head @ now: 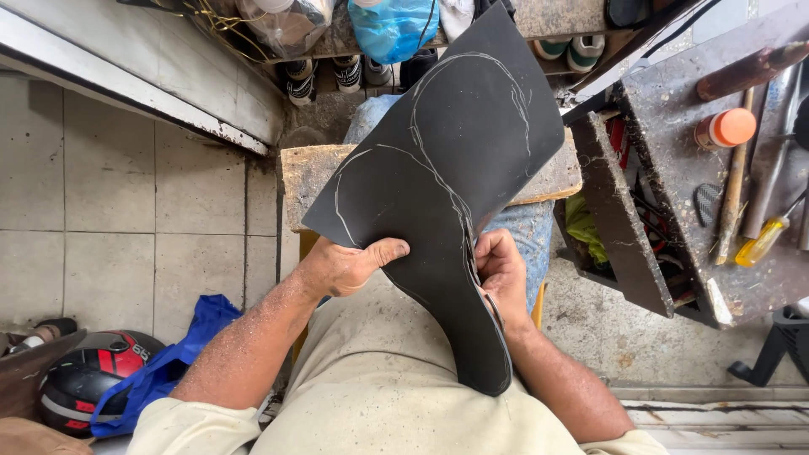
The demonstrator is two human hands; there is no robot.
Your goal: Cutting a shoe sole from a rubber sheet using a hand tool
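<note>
A black rubber sheet (447,160) with pale sole-shaped outlines drawn on it is held up over my lap. My left hand (341,265) grips its lower left edge, thumb on top. My right hand (501,274) is closed at the sheet's right side where a cut runs along a drawn line; whatever tool it holds is hidden behind the sheet. A long cut strip of the sheet hangs down toward my waist.
A worn wooden block (308,181) sits under the sheet. At right, a grimy bench (674,109) carries a hammer (733,177), a yellow-handled screwdriver (763,242) and an orange-capped bottle (725,128). A helmet (88,379) and blue bag (181,354) lie on the floor at left.
</note>
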